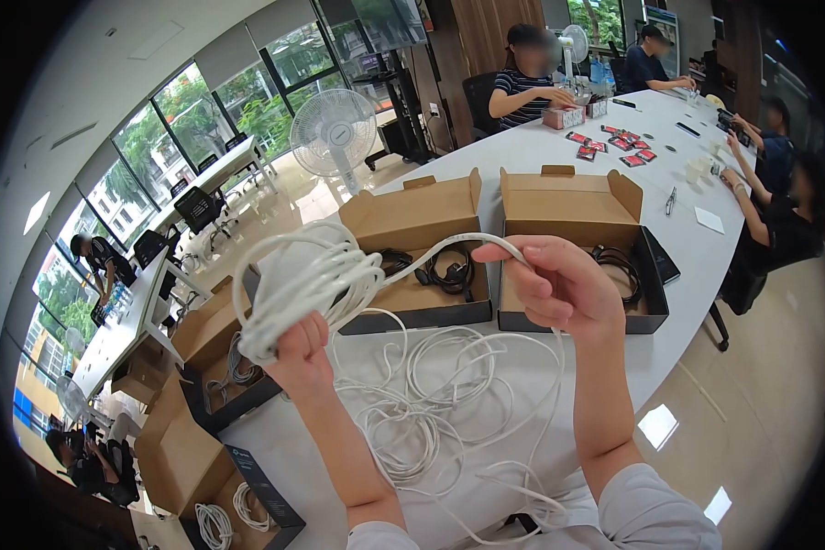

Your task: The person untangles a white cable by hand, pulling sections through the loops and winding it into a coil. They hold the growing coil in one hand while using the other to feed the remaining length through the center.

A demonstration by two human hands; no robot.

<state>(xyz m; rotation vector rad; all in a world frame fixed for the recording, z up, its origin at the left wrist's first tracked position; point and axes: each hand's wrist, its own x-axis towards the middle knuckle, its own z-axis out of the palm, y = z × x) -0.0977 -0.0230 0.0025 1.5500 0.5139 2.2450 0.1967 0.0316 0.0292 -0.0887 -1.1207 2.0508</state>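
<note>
My left hand (304, 356) is closed around a thick coil of white cable (325, 275), raised above the table. A strand runs from that coil to my right hand (568, 284), which pinches it between thumb and forefinger at about the same height. Below my right hand the cable hangs down toward loose white loops (422, 394) spread on the table in front of me. Behind my hands stand two open cardboard boxes, one with black cables (449, 275) in it and the other with a black cable (619, 270).
At left, another open box holds grey cable (234, 371); a nearer box holds white coils (215, 524). Red packets (628, 142) lie farther along the white table (522, 367). Several people sit around it. A standing fan (333, 133) is beyond the boxes.
</note>
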